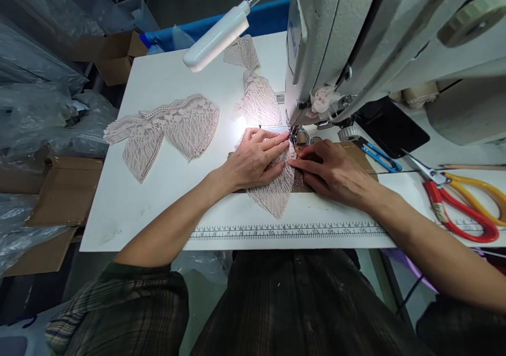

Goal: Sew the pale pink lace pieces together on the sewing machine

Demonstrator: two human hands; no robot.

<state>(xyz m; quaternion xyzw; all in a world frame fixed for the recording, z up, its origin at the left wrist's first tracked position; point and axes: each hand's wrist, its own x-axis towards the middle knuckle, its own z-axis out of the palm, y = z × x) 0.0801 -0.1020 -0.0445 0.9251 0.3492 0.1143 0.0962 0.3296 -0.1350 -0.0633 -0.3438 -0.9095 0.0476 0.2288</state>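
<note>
My left hand [256, 158] lies flat on a pale lace piece [272, 195], fingers stretched toward the presser foot [292, 133] of a sewing machine [324, 45]. The pointed lower end of the lace hangs toward the table's front edge. On the right side of the lace, my right hand [336, 174] has its fingers bent, and the fingertips hold the lace edge just below the foot. The needle point is hidden by the foot and fingers. More lace [261, 97] runs behind the left hand, lit by the machine's lamp.
Another folded lace piece [190, 124] lies at left on the white table [158, 208]. A white lamp [217, 37] hangs above. At right are blue thread snips [381, 157], a black phone [391, 126] and scissors [454, 192]. A printed ruler [284, 232] lines the front edge. Cardboard boxes [65, 187] stand left.
</note>
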